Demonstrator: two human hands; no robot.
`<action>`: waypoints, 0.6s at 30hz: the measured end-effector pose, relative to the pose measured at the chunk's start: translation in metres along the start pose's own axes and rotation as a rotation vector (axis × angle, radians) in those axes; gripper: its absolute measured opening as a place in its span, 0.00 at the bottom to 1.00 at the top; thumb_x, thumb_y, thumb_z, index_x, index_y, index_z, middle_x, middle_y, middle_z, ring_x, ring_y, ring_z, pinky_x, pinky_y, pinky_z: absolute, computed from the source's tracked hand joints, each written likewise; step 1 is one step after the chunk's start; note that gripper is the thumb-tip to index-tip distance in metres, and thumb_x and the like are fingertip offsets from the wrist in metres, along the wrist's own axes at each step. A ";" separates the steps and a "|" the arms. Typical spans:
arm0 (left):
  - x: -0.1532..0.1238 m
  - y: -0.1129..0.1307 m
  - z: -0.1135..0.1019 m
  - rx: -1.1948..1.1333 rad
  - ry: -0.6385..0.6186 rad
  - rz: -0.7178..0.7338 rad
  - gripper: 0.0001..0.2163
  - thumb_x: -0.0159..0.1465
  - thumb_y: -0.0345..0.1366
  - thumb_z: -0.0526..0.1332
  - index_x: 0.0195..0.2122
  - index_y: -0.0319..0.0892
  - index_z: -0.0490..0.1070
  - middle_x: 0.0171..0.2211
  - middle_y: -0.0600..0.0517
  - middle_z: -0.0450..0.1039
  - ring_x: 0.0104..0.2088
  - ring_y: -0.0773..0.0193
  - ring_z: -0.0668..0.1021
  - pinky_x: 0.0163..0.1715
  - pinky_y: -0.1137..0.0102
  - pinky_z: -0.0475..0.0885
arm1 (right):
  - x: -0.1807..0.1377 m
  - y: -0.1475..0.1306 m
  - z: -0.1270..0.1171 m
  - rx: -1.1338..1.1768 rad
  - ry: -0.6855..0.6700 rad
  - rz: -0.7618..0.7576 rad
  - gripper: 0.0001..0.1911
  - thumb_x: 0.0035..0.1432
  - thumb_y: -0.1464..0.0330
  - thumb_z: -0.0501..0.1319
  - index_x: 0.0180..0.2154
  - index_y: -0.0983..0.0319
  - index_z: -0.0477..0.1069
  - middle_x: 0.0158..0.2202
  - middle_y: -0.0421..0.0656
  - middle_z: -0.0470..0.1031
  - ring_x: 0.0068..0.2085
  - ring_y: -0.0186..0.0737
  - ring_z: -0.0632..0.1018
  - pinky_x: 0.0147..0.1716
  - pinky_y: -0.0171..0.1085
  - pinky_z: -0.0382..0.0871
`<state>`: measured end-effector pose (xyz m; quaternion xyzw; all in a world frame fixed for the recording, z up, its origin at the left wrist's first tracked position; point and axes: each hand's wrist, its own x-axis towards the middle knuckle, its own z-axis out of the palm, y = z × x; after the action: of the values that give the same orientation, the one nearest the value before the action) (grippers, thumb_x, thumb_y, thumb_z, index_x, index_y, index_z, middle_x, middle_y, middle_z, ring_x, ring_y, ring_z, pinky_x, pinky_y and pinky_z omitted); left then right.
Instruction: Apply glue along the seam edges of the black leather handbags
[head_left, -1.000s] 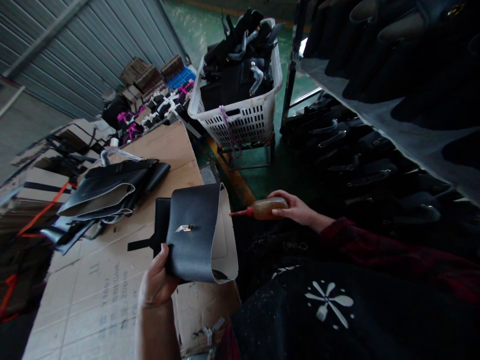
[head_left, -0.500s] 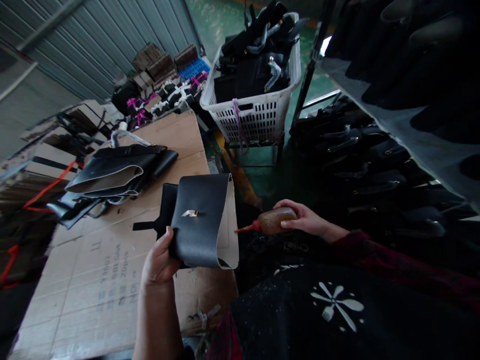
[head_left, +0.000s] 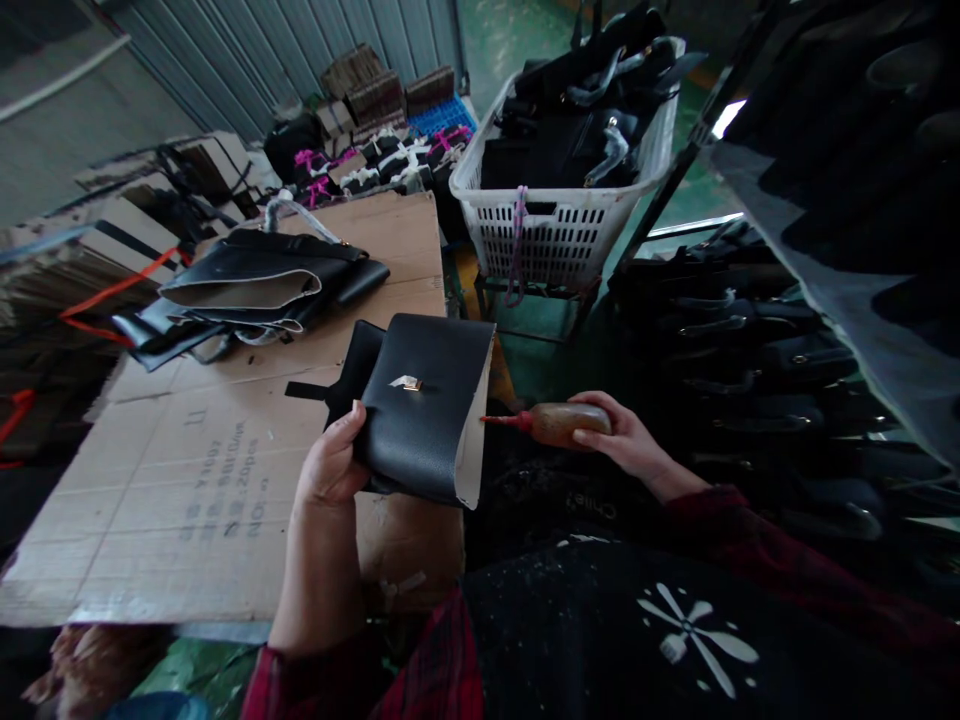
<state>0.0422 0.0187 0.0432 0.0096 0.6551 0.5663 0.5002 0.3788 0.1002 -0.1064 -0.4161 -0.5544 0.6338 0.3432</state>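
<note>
Above the right edge of the cardboard (head_left: 225,480), the left hand (head_left: 334,465) pinches a black bag piece (head_left: 427,405) between thumb and fingers, while the right hand (head_left: 626,440) has its fingers wrapped around a glue bottle (head_left: 559,423) whose red tip almost touches the piece.

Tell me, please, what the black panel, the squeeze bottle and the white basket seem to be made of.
Black panel: probably leather or imitation, fine grain, soft sheen, pale backing at the edge.
Squeeze bottle: translucent plastic, amber contents, red nozzle.
White basket: moulded plastic, matte, lattice walls.
</note>
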 end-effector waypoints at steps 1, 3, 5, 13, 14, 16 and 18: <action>0.000 0.000 -0.001 0.000 -0.008 0.001 0.11 0.64 0.35 0.58 0.35 0.32 0.77 0.30 0.45 0.79 0.28 0.61 0.79 0.32 0.70 0.75 | -0.001 0.000 0.000 -0.009 -0.019 0.006 0.25 0.45 0.58 0.72 0.44 0.57 0.70 0.40 0.43 0.74 0.41 0.45 0.76 0.41 0.41 0.72; 0.002 -0.001 -0.003 0.001 -0.030 0.015 0.11 0.63 0.36 0.59 0.33 0.33 0.77 0.29 0.46 0.79 0.28 0.62 0.78 0.31 0.71 0.75 | -0.005 0.000 0.000 -0.026 -0.048 0.009 0.24 0.45 0.58 0.72 0.44 0.57 0.70 0.39 0.42 0.75 0.40 0.45 0.76 0.40 0.40 0.72; 0.004 -0.003 -0.005 0.006 -0.065 0.034 0.10 0.61 0.37 0.62 0.31 0.35 0.77 0.27 0.48 0.78 0.26 0.63 0.77 0.29 0.71 0.74 | -0.009 -0.001 -0.001 -0.041 -0.072 0.009 0.23 0.45 0.59 0.72 0.43 0.57 0.70 0.40 0.42 0.75 0.40 0.44 0.76 0.40 0.40 0.72; 0.006 -0.005 -0.006 0.027 -0.128 0.070 0.10 0.55 0.39 0.67 0.27 0.37 0.77 0.25 0.49 0.77 0.25 0.63 0.77 0.28 0.72 0.74 | -0.034 -0.008 0.002 -0.058 -0.210 0.056 0.22 0.48 0.60 0.70 0.45 0.57 0.70 0.40 0.42 0.74 0.39 0.43 0.76 0.37 0.37 0.71; 0.006 -0.005 -0.006 0.028 -0.136 0.070 0.10 0.55 0.39 0.67 0.27 0.36 0.77 0.26 0.49 0.78 0.25 0.63 0.77 0.28 0.71 0.74 | -0.036 -0.009 0.003 -0.059 -0.223 0.058 0.22 0.48 0.60 0.70 0.45 0.57 0.70 0.40 0.42 0.74 0.39 0.43 0.76 0.36 0.37 0.71; 0.007 -0.006 -0.007 0.030 -0.156 0.075 0.10 0.55 0.40 0.67 0.28 0.37 0.77 0.25 0.49 0.78 0.26 0.61 0.77 0.30 0.70 0.75 | -0.039 -0.011 0.005 -0.071 -0.241 0.050 0.22 0.47 0.59 0.70 0.44 0.57 0.71 0.40 0.42 0.73 0.38 0.43 0.76 0.36 0.37 0.71; 0.008 -0.007 -0.008 0.035 -0.173 0.084 0.10 0.54 0.41 0.68 0.28 0.37 0.78 0.25 0.49 0.78 0.26 0.61 0.78 0.30 0.70 0.75 | -0.040 -0.013 0.005 -0.094 -0.249 0.035 0.22 0.46 0.59 0.70 0.43 0.57 0.71 0.40 0.42 0.73 0.39 0.43 0.75 0.37 0.38 0.72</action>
<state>0.0369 0.0149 0.0311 0.0945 0.6181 0.5724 0.5304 0.3903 0.0643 -0.0877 -0.3595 -0.6147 0.6596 0.2407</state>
